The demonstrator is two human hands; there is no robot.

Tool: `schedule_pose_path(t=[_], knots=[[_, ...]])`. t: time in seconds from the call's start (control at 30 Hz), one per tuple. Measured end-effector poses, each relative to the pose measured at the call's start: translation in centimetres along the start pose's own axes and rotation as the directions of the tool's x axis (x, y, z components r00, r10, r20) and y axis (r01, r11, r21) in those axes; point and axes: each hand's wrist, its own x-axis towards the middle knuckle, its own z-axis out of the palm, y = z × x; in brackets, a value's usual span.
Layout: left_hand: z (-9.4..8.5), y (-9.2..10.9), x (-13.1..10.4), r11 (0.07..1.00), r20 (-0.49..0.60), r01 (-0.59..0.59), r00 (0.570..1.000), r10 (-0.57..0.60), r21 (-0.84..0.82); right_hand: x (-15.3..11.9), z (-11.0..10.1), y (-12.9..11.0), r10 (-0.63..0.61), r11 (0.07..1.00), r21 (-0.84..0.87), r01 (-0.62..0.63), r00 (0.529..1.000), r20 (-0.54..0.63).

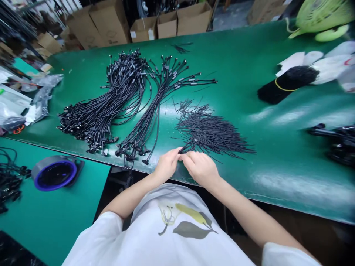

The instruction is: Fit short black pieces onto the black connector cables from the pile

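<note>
At the front edge of the green table, my left hand (168,163) and my right hand (201,167) are closed together on a coiled black cable (188,146). Its loop sticks up beyond my fingers, and the part between them is hidden. Just past my hands lies a loose heap of thin black ties (213,131). To the left, a small bunch of black cables (156,105) is spread out with connectors at both ends. Beside it rests a larger pile of similar cables (111,98).
A bundle of black ties with a yellow band (287,84) lies at the right, near black items (340,142) and a green fan-shaped object (323,16). Purple-rimmed tape roll (37,173) stands on the lower left table. Cardboard boxes (194,18) stand behind the green table (277,166).
</note>
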Motion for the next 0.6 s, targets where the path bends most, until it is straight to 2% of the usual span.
schedule_pose_path(t=[0.07,0.13,0.2,0.27,0.37,0.47,0.53,0.6], knots=[[-0.4,-0.1,0.2,0.995,0.039,-0.026,0.999,0.022,0.095,0.8,-0.4,0.5,-0.247,0.964,-0.081,0.255,0.964,0.101],[-0.7,-0.3,0.3,0.990,0.123,0.011,0.992,-0.028,0.137,1.6,-1.1,1.0,-0.422,0.893,-0.084,0.442,0.887,0.185],[-1.1,-0.5,0.3,0.989,0.212,0.083,0.971,-0.107,0.119,2.3,-1.9,1.3,-0.515,0.828,-0.100,0.552,0.819,0.252],[-1.4,-0.8,0.2,0.979,0.299,0.201,0.934,-0.196,0.016,2.7,-2.7,1.2,-0.570,0.774,-0.119,0.621,0.767,0.295],[-1.5,-0.8,0.2,0.890,0.425,0.424,0.845,-0.323,-0.167,2.8,-3.4,0.6,-0.605,0.714,-0.170,0.679,0.720,0.340],[-1.5,-0.7,0.2,0.813,0.496,0.549,0.770,-0.401,-0.194,2.2,-3.3,-0.3,-0.576,0.668,-0.265,0.696,0.708,0.408],[-1.4,-0.7,0.2,0.825,0.471,0.548,0.769,-0.433,-0.136,1.7,-2.8,-0.7,-0.522,0.659,-0.321,0.681,0.721,0.456],[-1.1,-0.6,0.3,0.867,0.422,0.493,0.803,-0.421,-0.072,1.6,-2.1,-1.0,-0.446,0.681,-0.360,0.638,0.751,0.488]])
